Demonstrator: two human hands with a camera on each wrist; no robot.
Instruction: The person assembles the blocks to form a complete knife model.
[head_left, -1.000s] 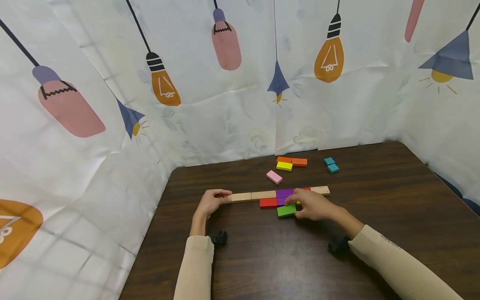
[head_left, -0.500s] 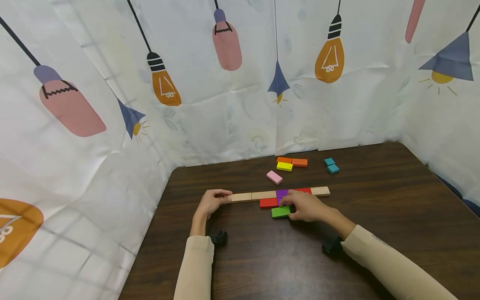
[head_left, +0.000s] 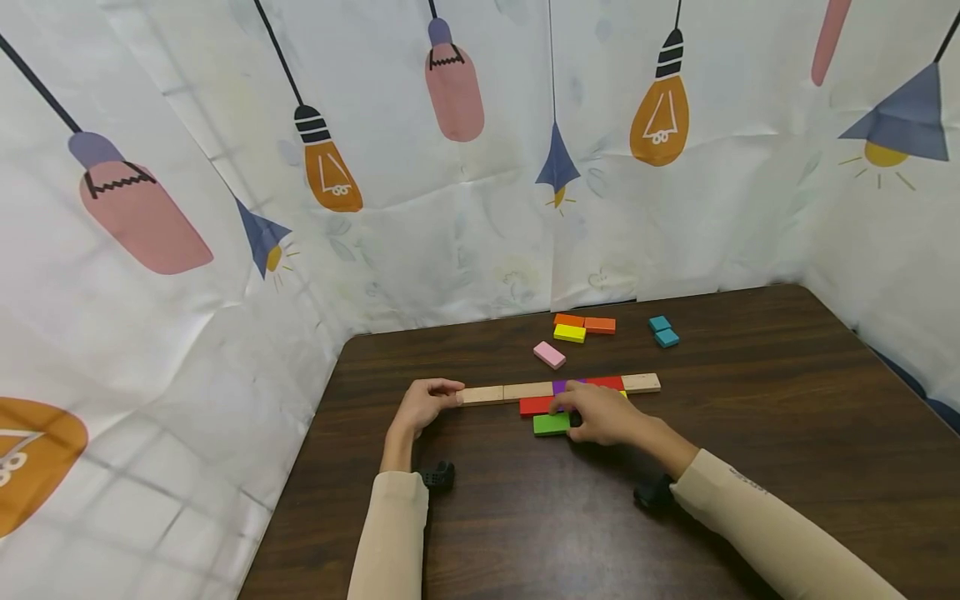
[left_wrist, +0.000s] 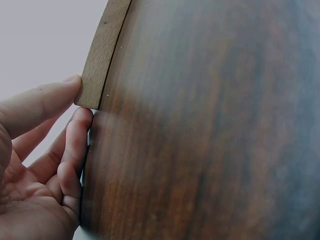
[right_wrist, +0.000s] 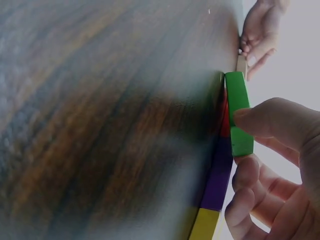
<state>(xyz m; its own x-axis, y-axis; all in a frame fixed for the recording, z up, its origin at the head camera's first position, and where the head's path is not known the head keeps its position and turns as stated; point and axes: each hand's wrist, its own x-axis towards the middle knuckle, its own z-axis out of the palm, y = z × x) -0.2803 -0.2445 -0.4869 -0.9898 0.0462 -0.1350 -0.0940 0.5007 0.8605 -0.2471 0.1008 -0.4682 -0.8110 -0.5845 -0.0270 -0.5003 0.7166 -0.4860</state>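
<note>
Between the sleeves (head_left: 388,525), the near tabletop (head_left: 517,525) has room for a hand. Farther on, the block row (head_left: 527,390) bars the way, the left hand (head_left: 421,407) at its left end, the right hand (head_left: 606,414) and green block (head_left: 551,425) on its near side. Past the row's right end, a lane runs right of the blue blocks (head_left: 666,338).

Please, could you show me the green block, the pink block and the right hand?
Green block (head_left: 551,424): head view, on its broad upper face.
Pink block (head_left: 550,354): head view, middle of its top face.
Right hand (head_left: 602,414): head view, on the back of the hand.
</note>
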